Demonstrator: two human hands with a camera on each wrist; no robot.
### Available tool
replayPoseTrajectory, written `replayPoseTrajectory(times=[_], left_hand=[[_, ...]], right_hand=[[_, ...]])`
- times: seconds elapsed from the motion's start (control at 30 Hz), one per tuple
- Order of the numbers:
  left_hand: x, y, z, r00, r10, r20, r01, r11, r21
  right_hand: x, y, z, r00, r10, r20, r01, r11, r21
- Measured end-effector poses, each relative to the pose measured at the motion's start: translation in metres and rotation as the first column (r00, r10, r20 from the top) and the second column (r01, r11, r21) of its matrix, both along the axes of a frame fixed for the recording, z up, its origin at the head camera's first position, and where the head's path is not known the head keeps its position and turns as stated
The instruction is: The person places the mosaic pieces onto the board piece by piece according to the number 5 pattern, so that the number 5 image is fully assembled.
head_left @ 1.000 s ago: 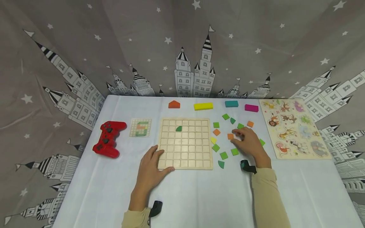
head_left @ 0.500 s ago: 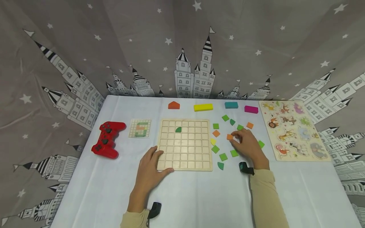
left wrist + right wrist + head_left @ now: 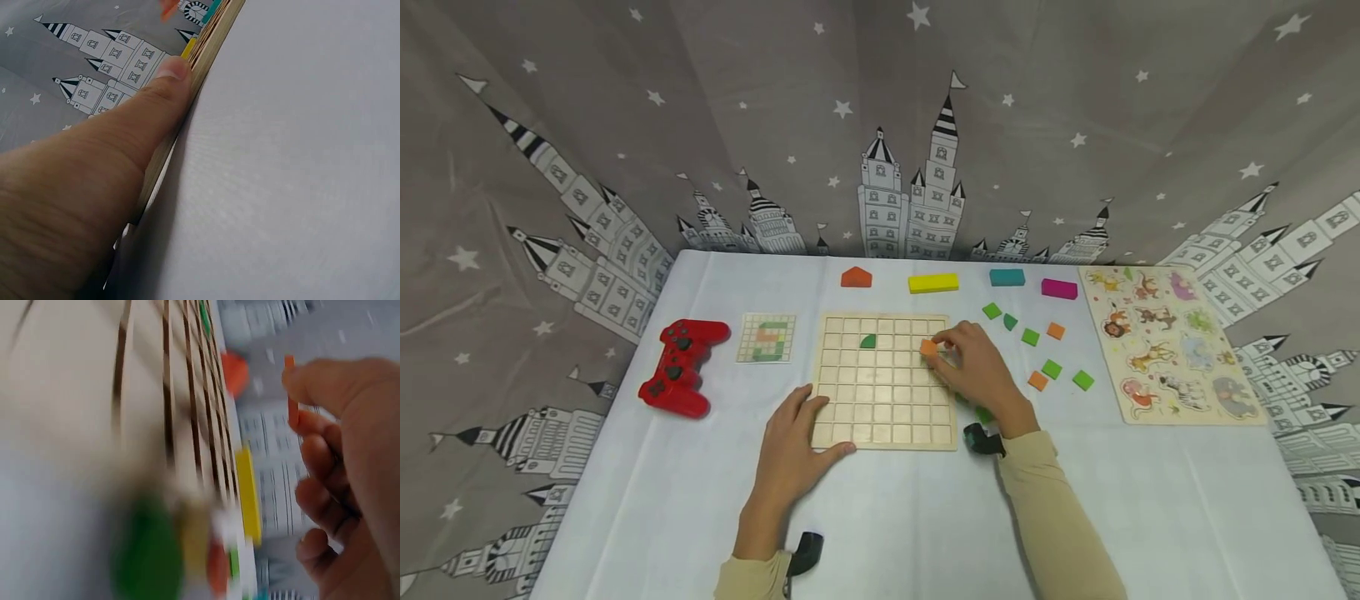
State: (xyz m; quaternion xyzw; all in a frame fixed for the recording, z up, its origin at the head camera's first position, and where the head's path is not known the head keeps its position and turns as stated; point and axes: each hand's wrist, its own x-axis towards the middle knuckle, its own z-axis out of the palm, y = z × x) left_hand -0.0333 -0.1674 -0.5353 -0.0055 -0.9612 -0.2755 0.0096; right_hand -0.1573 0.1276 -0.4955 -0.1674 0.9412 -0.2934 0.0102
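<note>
A wooden grid board [image 3: 883, 408] lies in the middle of the white table, with one dark green quarter-round tile [image 3: 868, 341] in a cell near its top left. My right hand [image 3: 972, 367] pinches an orange square tile [image 3: 928, 347] over the board's right columns; the blurred right wrist view shows the orange tile [image 3: 290, 394] edge-on between thumb and fingers. My left hand [image 3: 795, 442] rests flat on the board's near left corner, its thumb [image 3: 159, 100] pressed along the board's edge [image 3: 209, 44].
Loose green and orange tiles [image 3: 1051, 368] lie right of the board. A pattern card [image 3: 767, 337] and a red game controller [image 3: 681, 367] lie to the left. Coloured blocks [image 3: 933, 282] line the far edge. An animal puzzle [image 3: 1165, 342] lies at the right.
My right hand has lifted an orange tile from the loose pile and carried it left, over the board's right side. The left hand has stayed on the board's corner.
</note>
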Motion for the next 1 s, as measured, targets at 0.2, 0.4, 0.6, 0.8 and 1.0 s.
replayPoseTrajectory(times=[0.2, 0.4, 0.6, 0.8, 1.0], left_hand=[[-0.001, 0.001, 0.002, 1.000, -0.003, 0.018, 0.003, 1.000, 0.006], [0.000, 0.002, 0.001, 1.000, -0.010, 0.015, 0.010, 1.000, 0.010], [0.002, -0.001, 0.002, 1.000, 0.002, 0.023, -0.002, 1.000, 0.007], [0.002, 0.000, 0.004, 0.999, 0.004, 0.036, -0.005, 1.000, 0.013], [0.002, 0.000, 0.004, 1.000, 0.009, 0.016, -0.009, 1.000, 0.013]], right_hand=[[-0.005, -0.059, -0.005, 0.991, 0.127, -0.036, -0.123, 0.988, 0.092], [-0.006, -0.084, -0.016, 0.989, 0.142, -0.047, -0.135, 0.981, 0.140], [-0.006, -0.091, -0.015, 0.988, 0.147, -0.043, -0.140, 0.980, 0.141], [-0.005, -0.092, -0.015, 0.991, 0.127, -0.032, -0.121, 0.982, 0.148], [-0.004, -0.091, -0.016, 0.992, 0.120, -0.024, -0.117, 0.985, 0.124]])
